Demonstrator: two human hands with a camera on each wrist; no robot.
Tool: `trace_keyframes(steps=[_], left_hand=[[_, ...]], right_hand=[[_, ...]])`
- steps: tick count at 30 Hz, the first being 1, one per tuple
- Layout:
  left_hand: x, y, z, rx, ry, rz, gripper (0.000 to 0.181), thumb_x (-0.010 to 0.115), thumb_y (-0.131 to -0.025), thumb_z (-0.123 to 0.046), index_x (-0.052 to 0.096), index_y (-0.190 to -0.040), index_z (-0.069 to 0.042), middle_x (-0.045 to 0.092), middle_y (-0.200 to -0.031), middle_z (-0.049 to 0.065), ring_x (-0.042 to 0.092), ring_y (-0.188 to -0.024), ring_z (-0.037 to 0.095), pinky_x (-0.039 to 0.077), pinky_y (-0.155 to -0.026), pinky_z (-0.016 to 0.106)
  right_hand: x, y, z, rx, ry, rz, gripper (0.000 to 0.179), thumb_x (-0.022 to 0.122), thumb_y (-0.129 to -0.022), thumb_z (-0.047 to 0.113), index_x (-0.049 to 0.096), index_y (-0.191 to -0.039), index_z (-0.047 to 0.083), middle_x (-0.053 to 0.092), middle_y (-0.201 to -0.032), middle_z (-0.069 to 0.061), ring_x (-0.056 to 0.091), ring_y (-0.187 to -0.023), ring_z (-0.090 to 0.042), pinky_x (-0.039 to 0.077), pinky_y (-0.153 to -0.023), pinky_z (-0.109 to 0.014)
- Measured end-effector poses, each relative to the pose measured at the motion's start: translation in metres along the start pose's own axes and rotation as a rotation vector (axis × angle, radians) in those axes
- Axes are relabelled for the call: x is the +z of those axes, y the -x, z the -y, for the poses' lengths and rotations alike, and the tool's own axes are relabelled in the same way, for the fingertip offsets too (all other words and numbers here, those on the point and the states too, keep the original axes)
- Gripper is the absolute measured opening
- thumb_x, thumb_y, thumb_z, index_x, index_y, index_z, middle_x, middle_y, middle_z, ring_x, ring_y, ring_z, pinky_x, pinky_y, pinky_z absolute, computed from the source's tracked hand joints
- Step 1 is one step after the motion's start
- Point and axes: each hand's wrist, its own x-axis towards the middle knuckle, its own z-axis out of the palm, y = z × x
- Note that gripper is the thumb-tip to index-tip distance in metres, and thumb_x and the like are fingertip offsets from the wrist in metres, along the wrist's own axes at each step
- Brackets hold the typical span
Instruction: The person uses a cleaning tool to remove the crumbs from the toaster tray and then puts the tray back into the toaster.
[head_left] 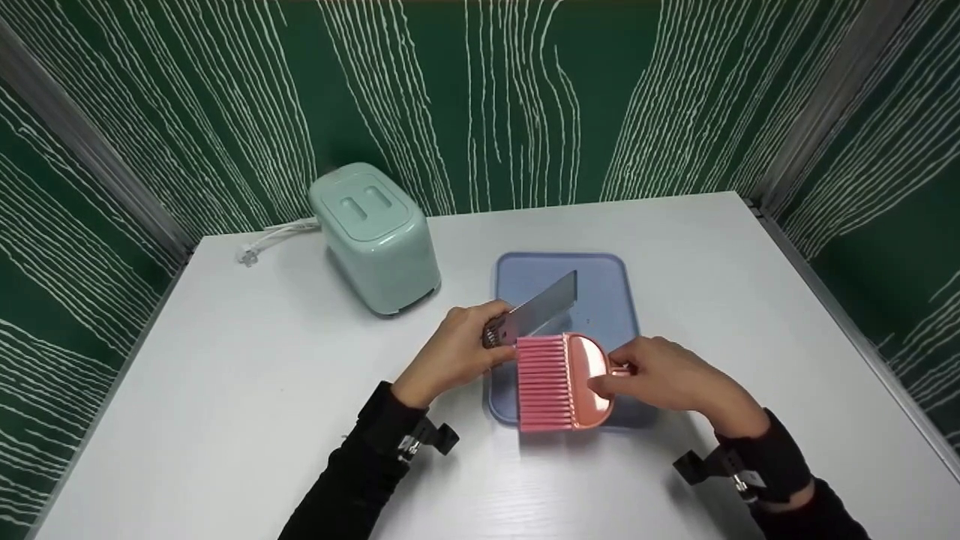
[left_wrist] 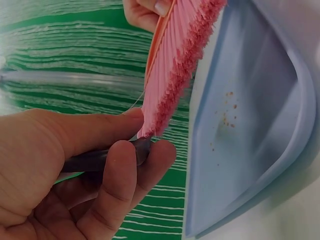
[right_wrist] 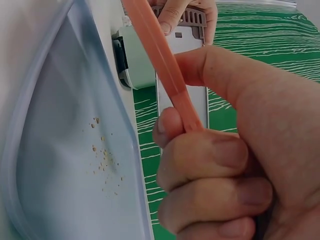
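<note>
My left hand (head_left: 457, 349) pinches the dark slotted end of a flat metal crumb tray (head_left: 551, 301), which is tilted over a blue tray (head_left: 604, 281). The right hand (head_left: 667, 371) grips the handle of a small hand brush (head_left: 589, 382) with an orange body and pink bristles. In the left wrist view the bristles (left_wrist: 185, 55) reach the end of the crumb tray, close to my left fingertips. Brown crumbs (right_wrist: 104, 159) lie scattered on the blue tray below, seen in both wrist views. Part of the crumb tray is hidden behind the brush.
A mint-green toaster (head_left: 382, 247) stands at the back left of the white table (head_left: 262, 375). Its white cord and plug (head_left: 251, 253) lie behind it. Green panels (head_left: 517, 97) with white streaks enclose the table at the back and sides.
</note>
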Motion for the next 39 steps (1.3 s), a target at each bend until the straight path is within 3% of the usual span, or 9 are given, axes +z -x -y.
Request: trace_keyframes(steps=[12, 21, 39], left_hand=[[0.0, 0.001, -0.001, 0.068, -0.094, -0.028, 0.038, 0.087, -0.09, -0.013, 0.074, -0.125, -0.013, 0.077, -0.098, 0.003, 0.063, -0.084, 0.012, 0.051, -0.071, 0.027], [0.001, 0.001, 0.001, 0.103, -0.155, -0.048, 0.038, 0.087, -0.089, -0.012, 0.073, -0.125, -0.012, 0.076, -0.095, 0.005, 0.061, -0.081, 0.014, 0.047, -0.07, 0.029], [-0.001, 0.002, 0.002, 0.133, -0.193, -0.083, 0.038, 0.087, -0.089, -0.01, 0.073, -0.125, -0.011, 0.079, -0.097, 0.006, 0.065, -0.082, 0.017, 0.05, -0.071, 0.032]], right_hand=[[-0.001, -0.002, -0.006, 0.044, 0.01, -0.007, 0.046, 0.075, -0.095, 0.047, 0.051, -0.065, 0.021, 0.032, -0.057, 0.014, 0.029, -0.054, -0.005, 0.022, -0.052, -0.022], [-0.004, -0.005, -0.009, 0.092, 0.028, -0.016, 0.033, 0.071, -0.095, 0.048, 0.075, -0.079, 0.02, 0.04, -0.057, 0.014, 0.036, -0.058, -0.008, 0.029, -0.055, -0.025], [-0.014, -0.006, -0.025, 0.218, 0.047, -0.086, 0.044, 0.07, -0.095, 0.056, 0.068, -0.074, 0.018, 0.043, -0.064, 0.008, 0.039, -0.063, -0.012, 0.028, -0.056, -0.027]])
